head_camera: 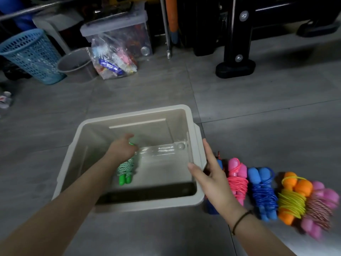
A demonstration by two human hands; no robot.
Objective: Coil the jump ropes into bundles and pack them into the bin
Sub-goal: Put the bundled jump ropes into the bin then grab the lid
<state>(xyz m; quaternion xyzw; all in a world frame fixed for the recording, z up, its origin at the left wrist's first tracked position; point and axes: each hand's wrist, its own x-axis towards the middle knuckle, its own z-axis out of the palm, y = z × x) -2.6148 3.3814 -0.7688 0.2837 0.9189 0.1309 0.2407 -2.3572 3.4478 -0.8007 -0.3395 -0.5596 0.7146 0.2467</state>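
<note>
- Left hand (121, 146): inside the bin (129, 115), fingers curled round the top of the green bundle (127, 170), whose handles point toward us and hang low over the bin floor. Risk, in our judgement: a careless release lets the green-and-white cord spring loose, so that the coil needs redoing.
- Right hand (208, 174): clasps the bin's right wall, thumb inside, fingers outside. Risk: if this grip lets go, the light bin may skid on the smooth floor (239, 108).
- Row of bundles right of the bin, on the floor: a blue one (220, 163) half hidden by the right hand, then the pink bundle (237, 180), the blue bundle (262, 193), the orange-handled bundle (293, 196) wound in yellow, and the pale pink bundle (321, 207). They lie touching, so lifting one could snag its neighbour's loops.
- Blue basket (27, 54), far left: contents not visible to us.
- Grey pail (73, 61), beside it: interior dark; we cannot tell what it holds.
- Plastic bag (112, 60): coloured packets, leaning on the clear lidded box (118, 32), which holds blurred mixed items.
- Bin, centre: the green bundle, plus a clear item (160, 150) we cannot identify; otherwise bare floor shows.
</note>
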